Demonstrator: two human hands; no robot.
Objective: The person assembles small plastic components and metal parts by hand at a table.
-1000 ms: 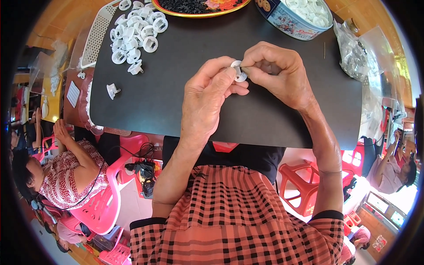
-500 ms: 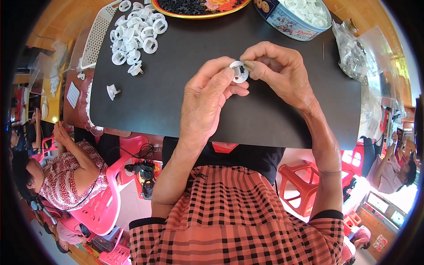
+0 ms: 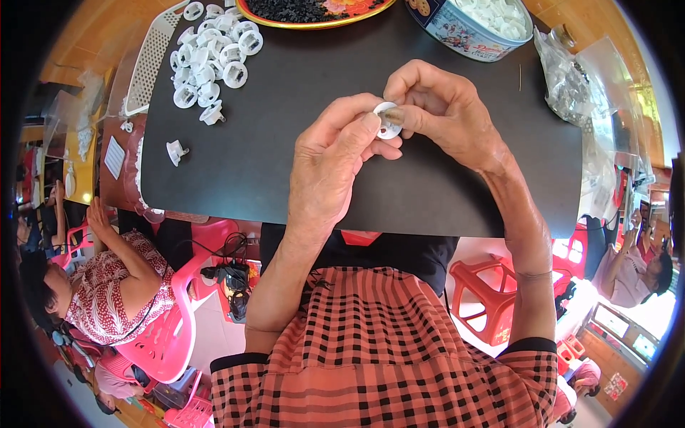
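A small round white plastic part with a dark slot in its face is held over the dark table. Around its left edge, the thumb and fingers of my left hand are closed. My right hand meets it from the other side, the thumb pressed on its face and the index finger curled above. That thumb covers much of the part's middle. Whether a smaller piece sits under it, I cannot tell. Many similar white parts lie heaped at the far left, and a single one lies nearer me.
A patterned tray of small black pieces stands at the far edge, beside a blue tin of white pieces. Clear plastic bags lie at the right. A white perforated basket is at the left. Another person sits at left.
My right thumb has shifted from the part's upper right edge onto its face, covering the dark slot. The left hand keeps its hold. The view has shifted slightly.
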